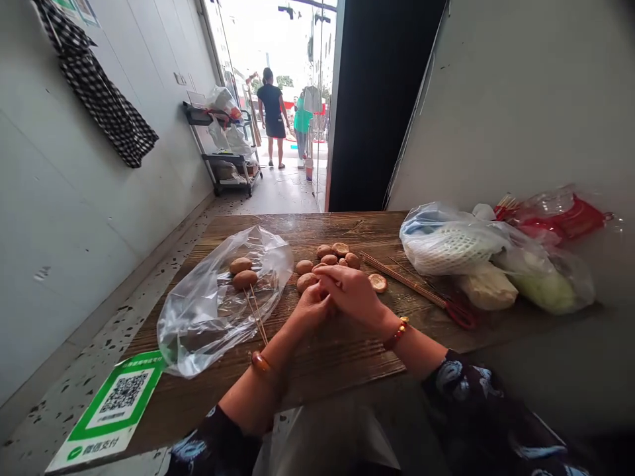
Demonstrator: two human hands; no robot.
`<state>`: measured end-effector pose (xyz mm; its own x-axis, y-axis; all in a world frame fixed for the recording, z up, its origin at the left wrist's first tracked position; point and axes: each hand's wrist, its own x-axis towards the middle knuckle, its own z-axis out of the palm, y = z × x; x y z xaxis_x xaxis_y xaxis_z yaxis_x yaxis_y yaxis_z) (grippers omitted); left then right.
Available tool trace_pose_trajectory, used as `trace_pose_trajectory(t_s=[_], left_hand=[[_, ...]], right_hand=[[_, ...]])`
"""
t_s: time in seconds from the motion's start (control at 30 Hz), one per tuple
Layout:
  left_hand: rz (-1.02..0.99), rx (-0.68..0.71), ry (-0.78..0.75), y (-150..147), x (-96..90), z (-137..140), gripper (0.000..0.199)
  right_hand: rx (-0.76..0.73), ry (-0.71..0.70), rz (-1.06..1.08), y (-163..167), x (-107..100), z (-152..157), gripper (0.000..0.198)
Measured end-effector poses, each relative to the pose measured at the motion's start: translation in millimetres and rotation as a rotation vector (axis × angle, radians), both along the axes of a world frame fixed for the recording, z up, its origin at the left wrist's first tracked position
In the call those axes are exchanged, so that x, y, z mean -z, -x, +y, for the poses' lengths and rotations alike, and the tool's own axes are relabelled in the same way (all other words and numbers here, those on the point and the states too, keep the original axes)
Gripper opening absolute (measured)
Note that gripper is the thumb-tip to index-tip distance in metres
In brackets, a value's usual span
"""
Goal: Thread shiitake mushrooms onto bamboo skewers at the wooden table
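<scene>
My left hand (312, 307) and my right hand (353, 291) meet over the middle of the wooden table, fingers closed together. Whatever is between them is hidden by the fingers. Just beyond them lies a cluster of brown mushrooms (304, 267), one close against the fingertips. A mushroom turned underside up (378, 283) rests to the right of my right hand. On the left, mushrooms on thin skewers (245, 280) lie over a clear plastic bag (198, 324). A bundle of wooden skewers (404, 280) slants across the table at the right, ending near red scissor-like handles (462, 313).
Bagged vegetables (456, 244) and a red package (565, 221) sit at the table's right. A green QR-code card (116, 400) lies at the front left. Beyond the table stand a loaded cart (231, 157) and, in the doorway, a person (271, 106).
</scene>
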<state>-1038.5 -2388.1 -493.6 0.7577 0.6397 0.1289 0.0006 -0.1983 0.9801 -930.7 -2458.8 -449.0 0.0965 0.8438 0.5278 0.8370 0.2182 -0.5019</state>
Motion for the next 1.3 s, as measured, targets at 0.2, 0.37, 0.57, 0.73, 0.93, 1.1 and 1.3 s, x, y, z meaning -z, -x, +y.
trace_pose_trajectory(t_s=[0.2, 0.37, 0.57, 0.73, 0.93, 1.1, 1.3], left_hand=[[-0.057, 0.004, -0.014, 4, -5.4, 2, 0.034], [-0.084, -0.022, 0.0, 4, -7.5, 1, 0.032], [-0.083, -0.049, 0.006, 5, -8.3, 1, 0.031], [-0.081, -0.049, 0.014, 6, -8.0, 2, 0.031], [-0.085, -0.043, -0.002, 6, -8.6, 2, 0.033], [-0.089, -0.046, 0.009, 7, -8.8, 0, 0.034], [-0.096, -0.055, 0.026, 8, -9.1, -1, 0.032]], right_hand=[[0.436, 0.264, -0.117, -137, 22, -39, 0.032], [0.577, 0.474, -0.232, -191, 42, -49, 0.027], [0.68, 0.662, -0.362, -197, 58, -27, 0.03], [0.741, 0.686, -0.426, -194, 63, -20, 0.025], [0.743, 0.576, -0.456, -185, 61, -22, 0.03], [0.659, 0.446, -0.442, -170, 59, -15, 0.036], [0.548, 0.381, -0.398, -168, 70, -9, 0.022]])
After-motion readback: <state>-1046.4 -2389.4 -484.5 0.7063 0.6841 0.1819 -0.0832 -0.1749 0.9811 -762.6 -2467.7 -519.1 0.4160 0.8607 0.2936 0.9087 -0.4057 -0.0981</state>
